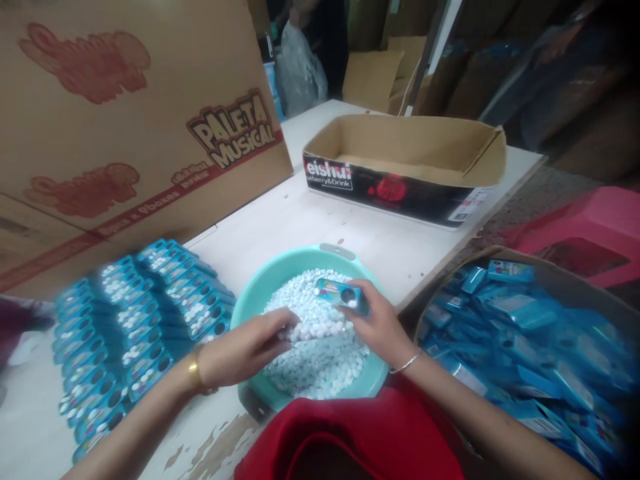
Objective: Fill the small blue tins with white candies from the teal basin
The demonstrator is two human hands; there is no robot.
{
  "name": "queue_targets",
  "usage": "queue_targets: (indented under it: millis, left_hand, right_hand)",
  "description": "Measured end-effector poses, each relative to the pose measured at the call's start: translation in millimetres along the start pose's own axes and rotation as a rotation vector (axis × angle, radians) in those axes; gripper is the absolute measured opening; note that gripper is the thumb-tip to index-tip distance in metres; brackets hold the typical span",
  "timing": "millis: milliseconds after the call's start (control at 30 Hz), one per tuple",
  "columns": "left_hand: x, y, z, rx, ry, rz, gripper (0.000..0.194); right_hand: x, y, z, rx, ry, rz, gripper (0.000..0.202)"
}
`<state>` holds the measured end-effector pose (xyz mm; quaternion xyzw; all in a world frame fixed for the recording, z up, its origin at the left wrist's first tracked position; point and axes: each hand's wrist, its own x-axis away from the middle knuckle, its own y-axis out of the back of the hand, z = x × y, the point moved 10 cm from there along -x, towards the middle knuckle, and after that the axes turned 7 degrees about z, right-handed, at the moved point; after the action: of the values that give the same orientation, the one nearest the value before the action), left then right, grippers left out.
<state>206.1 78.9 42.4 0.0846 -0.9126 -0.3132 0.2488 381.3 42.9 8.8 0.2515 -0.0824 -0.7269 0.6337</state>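
Observation:
A teal basin (pixel 250 293) on the table holds a heap of small white and pale blue candies (pixel 320 363). Over the right part of the heap, my right hand (pixel 377 323) grips a small blue pack (pixel 337 295) with a dark round opening. My left hand (pixel 250 347) is at the left side of the heap, its fingers curled at the candies; whether anything lies between them is hidden. Rows of similar blue packs (pixel 145 320), with white candies on them, stand on the table to the left.
Behind the rows rises a large cardboard box (pixel 150 120). An open, low carton (pixel 400 190) sits at the table's far side. At the right is a box of many blue packs (pixel 530 333), near a pink stool (pixel 585 233).

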Motion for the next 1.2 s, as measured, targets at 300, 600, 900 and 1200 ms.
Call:
queue_targets:
  millis: [300, 600, 900, 1200]
  left_hand:
    - [-11, 44.3, -44, -0.478, 0.159, 0.062, 0.026]
    - [-28, 45.8, -106, -0.887, 0.327, 0.113, 0.037]
    - [-17, 42.9, -35, -0.173, -0.048, -0.217, 0.053]
    - [2, -0.6, -5, 0.137, -0.052, -0.468, 0.031]
  right_hand:
    - [2, -12, 25, 0.165, 0.208, 0.091, 0.043]
    - [2, -14, 12, 0.042, 0.136, 0.098, 0.036]
    - [6, -30, 15, -0.179, -0.033, 0.288, 0.035]
    - [19, -41, 20, -0.223, -0.033, 0.337, 0.041]
